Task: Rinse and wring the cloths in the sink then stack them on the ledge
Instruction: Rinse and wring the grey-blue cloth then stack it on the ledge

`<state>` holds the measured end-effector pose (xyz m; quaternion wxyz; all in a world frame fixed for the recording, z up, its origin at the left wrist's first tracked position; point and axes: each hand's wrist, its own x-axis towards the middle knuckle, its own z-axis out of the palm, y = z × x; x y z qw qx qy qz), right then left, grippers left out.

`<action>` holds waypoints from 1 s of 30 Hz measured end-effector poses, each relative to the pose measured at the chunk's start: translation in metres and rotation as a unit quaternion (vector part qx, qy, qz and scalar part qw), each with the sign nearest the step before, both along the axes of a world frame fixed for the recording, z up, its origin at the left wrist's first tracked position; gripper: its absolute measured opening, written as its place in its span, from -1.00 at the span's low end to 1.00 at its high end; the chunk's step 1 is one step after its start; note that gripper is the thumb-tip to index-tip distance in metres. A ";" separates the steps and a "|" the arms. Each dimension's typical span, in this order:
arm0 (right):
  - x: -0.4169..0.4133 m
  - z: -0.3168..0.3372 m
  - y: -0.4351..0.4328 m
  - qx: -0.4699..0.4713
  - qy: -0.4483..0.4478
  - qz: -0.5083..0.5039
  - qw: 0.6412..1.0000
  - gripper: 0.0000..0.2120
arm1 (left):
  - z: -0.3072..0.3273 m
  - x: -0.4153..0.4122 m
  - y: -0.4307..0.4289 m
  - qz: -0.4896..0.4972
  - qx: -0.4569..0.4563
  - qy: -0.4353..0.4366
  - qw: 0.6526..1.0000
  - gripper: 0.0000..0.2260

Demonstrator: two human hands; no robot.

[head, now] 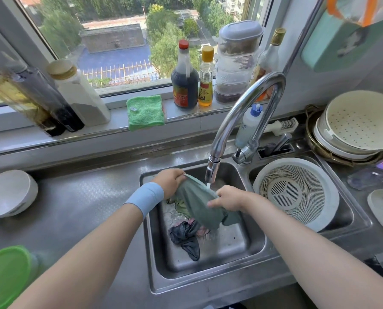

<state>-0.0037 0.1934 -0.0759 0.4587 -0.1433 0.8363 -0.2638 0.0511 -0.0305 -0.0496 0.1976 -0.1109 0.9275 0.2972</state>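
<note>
Pinkish cloth (202,231) mostly hidden beneath teal cloth (195,201)

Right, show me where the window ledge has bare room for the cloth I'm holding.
Bare ledge lies between the white jar and the folded green cloth; a narrower strip lies between that cloth and the dark sauce bottle. Further right the yellow-capped bottle and stacked containers crowd it; the left end holds tall bottles.

We see a dull, brushed-steel sink (208,284) in a dimpled steel bench (85,197). Above the sink is a glossy chrome faucet (237,112). In it are a wet, limp teal cloth (199,204) and a crumpled dark cloth (186,235). Behind it is a fluffy green terry cloth (145,112), and to its right a matt white plastic colander (293,190).
</note>
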 end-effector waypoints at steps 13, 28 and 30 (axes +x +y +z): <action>0.013 0.003 -0.029 -0.313 -0.312 -0.444 0.779 -0.74 | -0.023 0.042 0.069 0.392 0.473 -0.248 0.749 -0.49; 0.038 -0.004 -0.007 -0.141 0.114 -0.191 0.965 -0.57 | -0.028 0.000 0.073 0.406 0.418 -0.073 0.809 -0.63; 0.035 -0.002 -0.011 -0.119 0.113 -0.156 0.974 -0.67 | -0.031 0.003 0.073 0.356 0.357 -0.057 0.862 -0.65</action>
